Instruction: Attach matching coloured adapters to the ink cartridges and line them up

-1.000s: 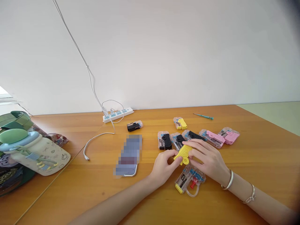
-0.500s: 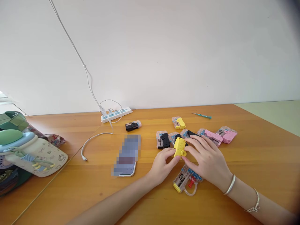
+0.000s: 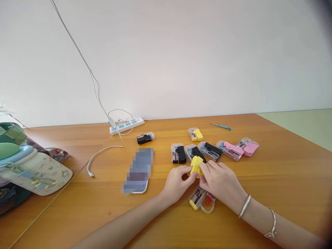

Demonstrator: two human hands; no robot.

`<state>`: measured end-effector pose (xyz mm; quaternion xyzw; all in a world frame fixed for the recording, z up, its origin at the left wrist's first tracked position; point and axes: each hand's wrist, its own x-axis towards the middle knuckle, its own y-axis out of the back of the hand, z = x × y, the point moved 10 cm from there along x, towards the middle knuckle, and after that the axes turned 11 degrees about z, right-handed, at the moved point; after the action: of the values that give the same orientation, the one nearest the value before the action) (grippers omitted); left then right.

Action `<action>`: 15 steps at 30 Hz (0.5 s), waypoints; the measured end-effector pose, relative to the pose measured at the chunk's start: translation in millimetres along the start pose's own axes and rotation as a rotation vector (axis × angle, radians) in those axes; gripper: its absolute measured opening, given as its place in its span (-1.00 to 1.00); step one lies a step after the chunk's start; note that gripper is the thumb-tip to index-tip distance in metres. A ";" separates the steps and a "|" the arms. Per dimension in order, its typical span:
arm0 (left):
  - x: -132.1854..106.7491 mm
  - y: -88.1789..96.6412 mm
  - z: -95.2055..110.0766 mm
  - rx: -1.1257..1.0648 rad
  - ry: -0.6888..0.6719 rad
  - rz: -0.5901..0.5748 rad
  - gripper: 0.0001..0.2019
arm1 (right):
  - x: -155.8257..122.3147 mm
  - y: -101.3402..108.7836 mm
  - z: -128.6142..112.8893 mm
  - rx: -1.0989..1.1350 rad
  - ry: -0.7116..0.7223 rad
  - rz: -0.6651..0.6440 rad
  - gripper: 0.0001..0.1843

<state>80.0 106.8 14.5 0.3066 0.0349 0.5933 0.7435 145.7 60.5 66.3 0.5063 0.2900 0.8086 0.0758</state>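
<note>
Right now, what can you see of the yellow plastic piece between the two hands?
The yellow plastic piece is small, opaque and smooth-looking, with a chunky, angular body and a round disc on its face, near the side toward the right hand. It is pinched between the left hand and the right hand, and sits tilted. The fingers hide much of it, and they are the only things clearly touching it.
</note>
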 end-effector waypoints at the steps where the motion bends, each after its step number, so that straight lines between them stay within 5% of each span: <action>1: 0.1 -0.1 -0.8 -0.010 0.011 0.001 -0.65 | -0.2 -1.3 -1.1 -0.011 0.001 -0.007 -0.86; 15: 1.8 9.0 -12.6 -0.215 0.144 0.086 -0.68 | 16.7 -5.3 -12.1 0.027 0.095 -0.009 -0.83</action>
<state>67.6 114.6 9.3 0.1829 0.0111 0.6452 0.7417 126.3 67.1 72.5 0.4670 0.3064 0.8274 0.0585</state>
